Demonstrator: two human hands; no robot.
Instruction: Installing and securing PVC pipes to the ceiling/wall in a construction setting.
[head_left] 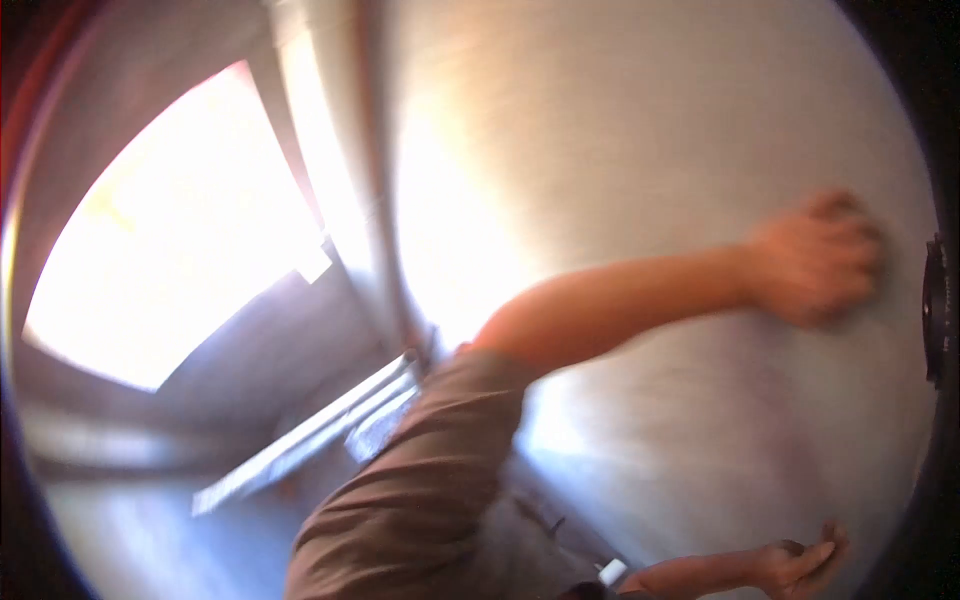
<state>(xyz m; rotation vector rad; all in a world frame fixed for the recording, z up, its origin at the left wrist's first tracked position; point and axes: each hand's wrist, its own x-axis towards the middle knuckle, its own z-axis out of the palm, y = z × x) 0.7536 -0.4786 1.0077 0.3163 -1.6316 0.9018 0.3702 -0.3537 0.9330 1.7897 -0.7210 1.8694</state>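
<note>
My left hand [815, 258] is blurred against the pale wall surface [640, 150] at the right, its fingers curled. What is under them, if anything, is hidden. My brown-sleeved left arm stretches across the middle. Lower right, my right hand [805, 560] has its fingers bent near the same wall, around something dark that I cannot make out.
A bright window opening [150, 230] is at the left, beside a pale vertical edge [310, 100]. Below it, a long silvery bar [290, 445] lies slanted, with a crumpled pale item [372, 428] beside it. A small white block [611, 572] shows low in the middle.
</note>
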